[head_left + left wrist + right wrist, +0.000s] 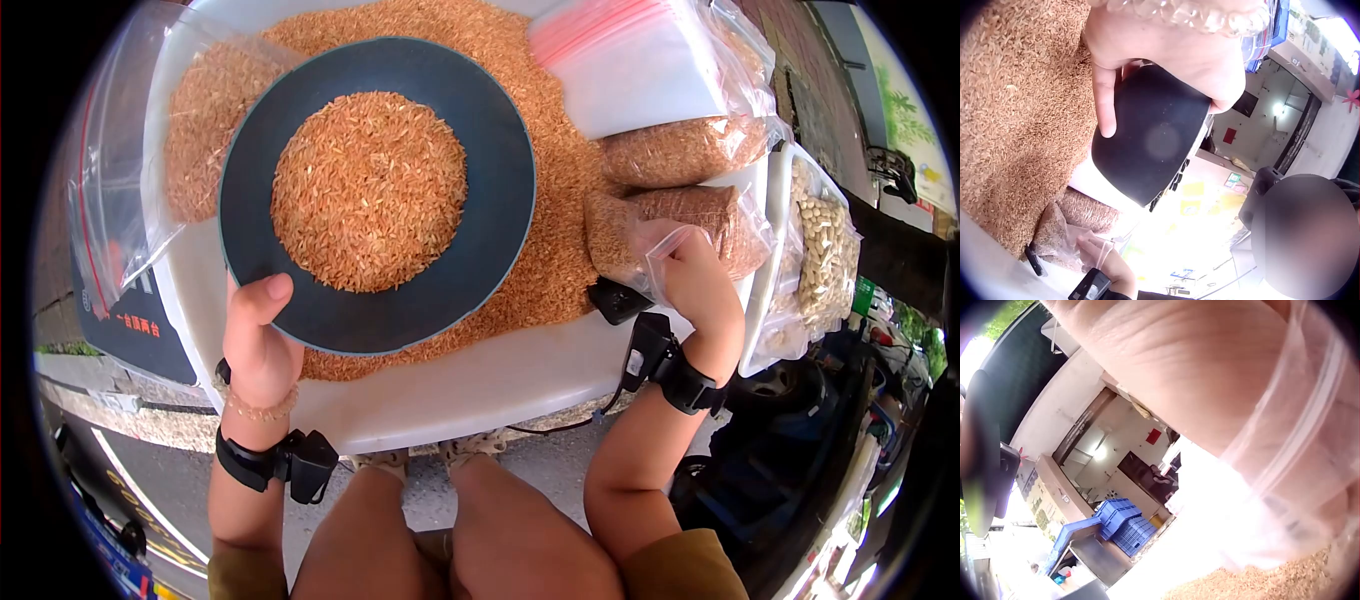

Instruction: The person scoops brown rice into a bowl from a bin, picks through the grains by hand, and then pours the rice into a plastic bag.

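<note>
A dark round bowl [500, 200] with a mound of reddish-brown grain [370, 190] inside is gripped at its lower left rim by my left hand [262, 335], thumb over the edge. In the left wrist view the fingers [1107, 112] lie against the bowl's dark underside [1154, 131]. My right hand [700, 285] pinches the top edge of a clear plastic bag [620, 235] that has grain in its bottom. Up close in the right wrist view, the bag's clear strip [1310, 419] crosses my right hand [1191, 362].
Loose grain [560, 120] lies in a white tray [450, 405]. At the upper right are empty zip bags [640, 80] on a filled bag [685, 150]. A large clear bag [120, 160] is at the left, bags of pale beans [825, 260] at the right.
</note>
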